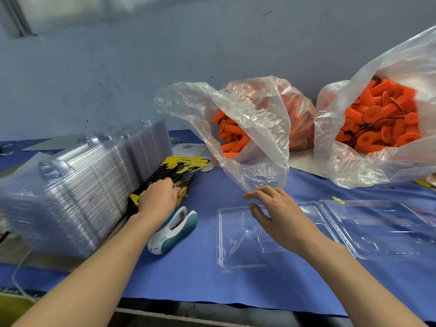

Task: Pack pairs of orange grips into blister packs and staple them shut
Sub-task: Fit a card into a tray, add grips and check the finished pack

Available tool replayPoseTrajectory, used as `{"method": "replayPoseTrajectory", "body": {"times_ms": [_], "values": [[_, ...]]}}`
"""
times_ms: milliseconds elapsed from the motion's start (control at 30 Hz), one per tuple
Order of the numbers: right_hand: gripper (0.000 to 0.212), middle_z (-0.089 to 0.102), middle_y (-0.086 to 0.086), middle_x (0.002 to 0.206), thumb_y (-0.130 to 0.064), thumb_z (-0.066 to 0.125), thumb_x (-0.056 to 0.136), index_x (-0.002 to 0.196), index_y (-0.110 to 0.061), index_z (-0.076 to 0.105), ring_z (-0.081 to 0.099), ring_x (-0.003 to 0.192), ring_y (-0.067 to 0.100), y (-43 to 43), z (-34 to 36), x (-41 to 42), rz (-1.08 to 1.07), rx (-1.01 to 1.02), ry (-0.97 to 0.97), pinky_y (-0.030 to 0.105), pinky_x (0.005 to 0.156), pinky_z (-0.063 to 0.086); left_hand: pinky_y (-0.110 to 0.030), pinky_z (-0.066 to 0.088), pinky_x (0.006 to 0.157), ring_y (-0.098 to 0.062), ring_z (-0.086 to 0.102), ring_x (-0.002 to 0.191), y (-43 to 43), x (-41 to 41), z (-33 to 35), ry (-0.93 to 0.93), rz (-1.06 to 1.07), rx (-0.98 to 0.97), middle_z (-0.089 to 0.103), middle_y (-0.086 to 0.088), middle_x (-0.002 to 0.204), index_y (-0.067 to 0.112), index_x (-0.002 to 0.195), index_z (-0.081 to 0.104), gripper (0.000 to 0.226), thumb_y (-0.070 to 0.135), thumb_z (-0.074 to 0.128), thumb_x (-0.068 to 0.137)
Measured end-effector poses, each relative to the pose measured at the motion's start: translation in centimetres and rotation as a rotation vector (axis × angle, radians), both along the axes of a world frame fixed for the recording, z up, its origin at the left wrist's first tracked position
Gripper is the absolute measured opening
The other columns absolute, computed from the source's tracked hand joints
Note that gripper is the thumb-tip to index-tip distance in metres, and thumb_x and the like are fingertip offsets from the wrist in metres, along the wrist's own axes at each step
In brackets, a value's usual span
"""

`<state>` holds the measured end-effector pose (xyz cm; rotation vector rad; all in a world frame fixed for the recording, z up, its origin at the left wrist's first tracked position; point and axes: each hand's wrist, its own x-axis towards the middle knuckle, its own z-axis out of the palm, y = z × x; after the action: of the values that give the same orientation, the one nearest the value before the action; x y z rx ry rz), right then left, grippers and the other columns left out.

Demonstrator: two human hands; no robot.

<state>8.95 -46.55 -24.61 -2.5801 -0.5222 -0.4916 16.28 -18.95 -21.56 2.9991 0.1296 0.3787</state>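
Note:
An open clear blister pack (240, 253) lies flat on the blue cloth, both halves spread and nothing in them. My right hand (280, 213) hovers over its left half with fingers spread and relaxed. My left hand (159, 197) rests on a stack of black-and-yellow insert cards (179, 168), its fingertips curled onto the top card. A white and teal stapler (174, 230) lies just below that hand. Two clear plastic bags hold orange grips: one at centre (230, 138), a fuller one at the right (382, 119).
A tall stack of nested clear blister packs (77, 190) lies on its side at the left. Printed paper (191, 148) lies behind the cards. The blue cloth (207, 282) ends at the table's front edge. A pale wall stands right behind the bags.

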Motion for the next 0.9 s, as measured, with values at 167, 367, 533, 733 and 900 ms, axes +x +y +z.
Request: {"method": "replayPoseTrajectory", "body": {"times_ms": [167,367,533,733,900], "values": [[0.036,0.054,-0.009,0.129,-0.032,0.050,0.101,0.136,-0.028,0.050,0.048,0.119,0.019,-0.3,0.9,-0.1,-0.007,0.116,-0.041,0.033,0.099,0.039,-0.041,0.044,0.068,-0.037,0.065,0.084,0.2,-4.0,6.5,-0.440,-0.068,0.195,0.070,-0.013,0.095,0.015,0.105,0.063,0.024,0.030,0.044,0.103],[0.069,0.052,-0.021,0.133,-0.057,0.058,0.080,0.142,-0.040,0.035,0.049,0.123,-0.005,-0.5,4.6,-0.9,0.097,0.788,0.079,0.020,0.100,0.040,-0.041,0.046,0.064,-0.036,0.058,0.075,-1.4,-8.5,12.1,-0.435,-0.311,-0.180,0.064,-0.008,0.075,0.026,0.095,0.063,0.014,0.034,0.052,0.098],[0.034,0.072,-0.009,0.102,-0.039,0.055,0.091,0.121,-0.025,0.061,0.068,0.093,0.010,-1.8,6.1,-2.2,0.184,1.061,0.050,0.022,0.079,0.054,-0.031,0.037,0.058,-0.014,0.047,0.057,-4.9,-7.5,10.0,-0.151,-0.534,-0.396,0.058,0.001,0.064,0.029,0.079,0.060,0.020,0.034,0.054,0.098],[0.021,0.067,-0.002,0.081,-0.025,0.053,0.100,0.098,-0.013,0.071,0.062,0.064,0.016,-4.4,4.5,-2.5,0.012,1.195,0.096,0.026,0.057,0.053,-0.010,0.041,0.063,0.009,0.058,0.071,-5.7,-5.0,6.3,-0.060,-0.545,-0.576,0.068,0.018,0.084,0.037,0.100,0.065,0.014,0.046,0.057,0.094],[0.019,0.069,-0.006,0.074,-0.027,0.057,0.099,0.086,-0.019,0.069,0.064,0.057,0.012,-6.2,3.2,-2.4,-0.147,1.451,0.158,0.025,0.049,0.052,-0.026,0.056,0.072,-0.011,0.067,0.081,-6.1,-4.3,2.5,0.316,-0.419,-1.252,0.072,0.000,0.099,0.026,0.102,0.069,0.016,0.035,0.061,0.091]]}}
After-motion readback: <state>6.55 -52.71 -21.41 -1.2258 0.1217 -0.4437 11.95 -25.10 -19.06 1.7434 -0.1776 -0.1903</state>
